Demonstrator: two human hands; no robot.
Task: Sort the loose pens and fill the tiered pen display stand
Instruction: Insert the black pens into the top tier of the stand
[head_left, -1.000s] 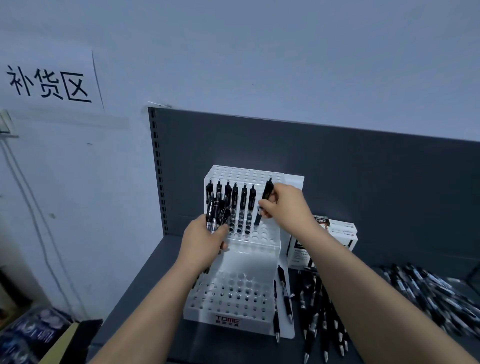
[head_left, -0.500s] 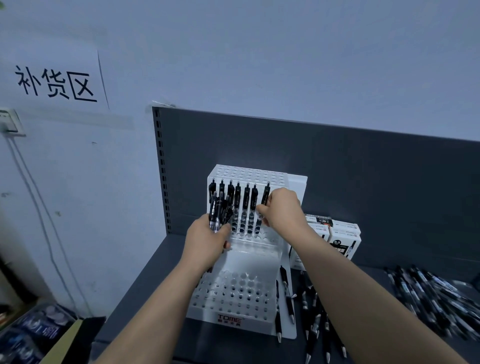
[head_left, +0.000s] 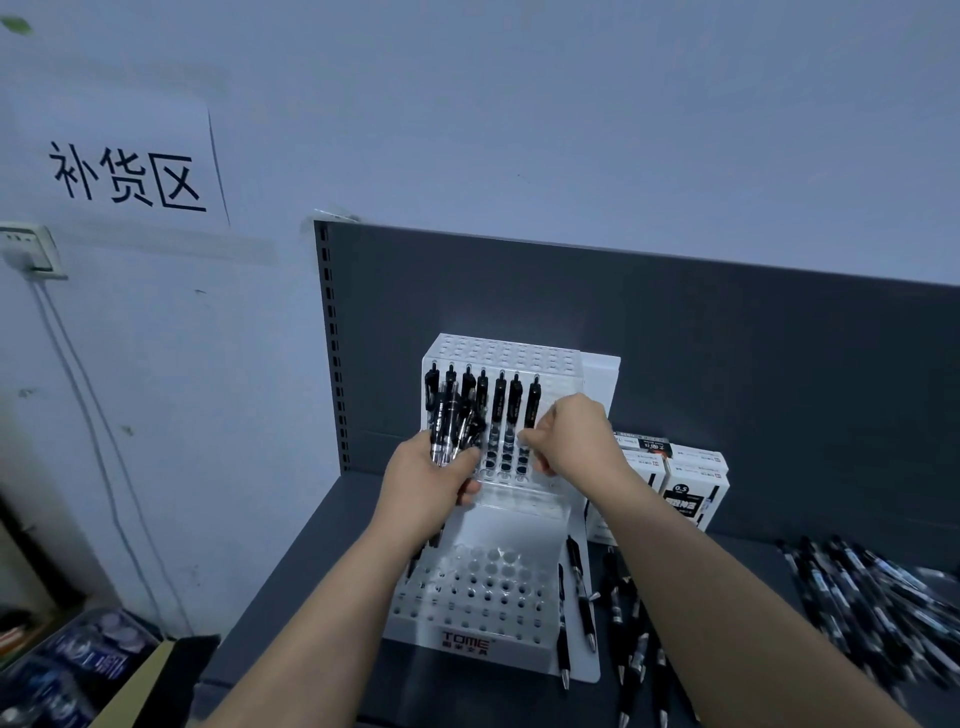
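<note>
A white tiered pen display stand (head_left: 511, 525) stands on the dark shelf in the head view. Several black pens (head_left: 500, 402) stand upright in a row in its middle tier. My left hand (head_left: 428, 486) grips a bundle of black pens (head_left: 451, 423) in front of the row's left end. My right hand (head_left: 574, 441) is at the row's right end, fingers curled, pinching the lower barrel of the last standing pen (head_left: 531, 405). The lowest tier's holes (head_left: 483, 582) are empty.
Loose black pens lie beside the stand (head_left: 626, 618) and in a heap at the far right (head_left: 883, 608). White pen boxes (head_left: 693, 488) stand behind my right forearm. The shelf's dark back panel (head_left: 753, 364) rises behind. A carton of bottles (head_left: 78, 670) sits low on the left.
My right hand has brought a black pen down into a hole at the right end of the row and sunk lower with it. My left hand has kept its bundle in place.
</note>
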